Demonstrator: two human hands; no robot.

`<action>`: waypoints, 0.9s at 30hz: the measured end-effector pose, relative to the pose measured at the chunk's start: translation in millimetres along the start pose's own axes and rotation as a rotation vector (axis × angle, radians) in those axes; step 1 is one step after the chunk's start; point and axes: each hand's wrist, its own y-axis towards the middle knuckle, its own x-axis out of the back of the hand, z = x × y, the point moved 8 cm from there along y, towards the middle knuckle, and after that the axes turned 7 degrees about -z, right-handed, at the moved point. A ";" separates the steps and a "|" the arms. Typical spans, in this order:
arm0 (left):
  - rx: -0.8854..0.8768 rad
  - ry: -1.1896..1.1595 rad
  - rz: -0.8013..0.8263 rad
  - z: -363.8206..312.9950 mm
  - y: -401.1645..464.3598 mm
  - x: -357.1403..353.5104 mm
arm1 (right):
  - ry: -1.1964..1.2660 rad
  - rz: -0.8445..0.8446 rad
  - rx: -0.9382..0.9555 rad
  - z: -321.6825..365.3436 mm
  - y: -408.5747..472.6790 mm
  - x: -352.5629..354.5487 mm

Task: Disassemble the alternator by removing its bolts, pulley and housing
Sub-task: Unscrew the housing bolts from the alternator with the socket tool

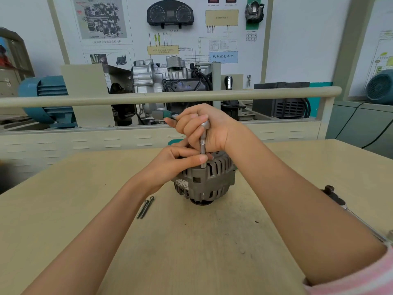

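A grey alternator [209,180] stands on the beige table [85,199], pulley end down. My right hand [204,126] grips the head of a ratchet [163,114] with a green-grey handle pointing left. Its metal extension [203,151] runs straight down to the top edge of the alternator housing. My left hand [180,159] pinches the lower part of that extension, just above the housing. Two long loose bolts [146,207] lie side by side on the table, left of the alternator.
A second metal wrench [348,207] lies at the table's right edge, partly hidden by my right arm. Behind the table runs a beige rail [148,97], with a training board, a gearbox display and blue motors beyond it.
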 end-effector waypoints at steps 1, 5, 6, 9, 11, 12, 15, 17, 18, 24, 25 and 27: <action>-0.004 -0.010 -0.006 0.7 0.7 -0.2 | 0.024 0.009 0.019 1.1 -1.2 -0.2; -0.019 -0.048 -0.017 2.3 1.8 0.5 | 0.122 -0.268 0.339 10.9 -8.2 14.2; -0.021 -0.043 -0.031 2.8 1.7 1.0 | 0.170 -0.424 0.510 16.1 -13.7 24.4; -0.062 0.043 -0.054 0.7 0.5 1.4 | 0.337 -0.669 0.907 18.0 -33.5 39.6; -0.053 0.063 -0.043 1.2 -0.1 0.8 | 0.344 -0.648 0.930 18.1 -32.9 38.3; -0.036 0.059 -0.039 1.0 0.7 0.3 | 0.296 -0.638 0.880 19.1 -31.0 37.5; 0.014 0.039 -0.031 2.0 1.4 1.3 | 0.213 -0.475 0.599 18.4 -18.3 30.7; 0.029 0.026 -0.020 2.7 1.1 1.0 | 0.162 -0.295 0.361 14.1 -7.6 22.5; 0.029 0.015 -0.014 1.8 0.4 0.4 | 0.112 -0.215 0.260 11.2 -3.8 17.6; 0.027 0.011 -0.015 2.8 0.7 2.8 | -0.003 0.044 -0.035 -1.2 5.0 0.1; 0.021 0.013 -0.012 2.5 0.8 2.3 | 0.032 0.071 -0.036 -1.9 4.6 -0.8; 0.014 0.002 -0.019 2.5 1.3 1.8 | 0.090 0.068 0.008 -1.1 2.0 1.1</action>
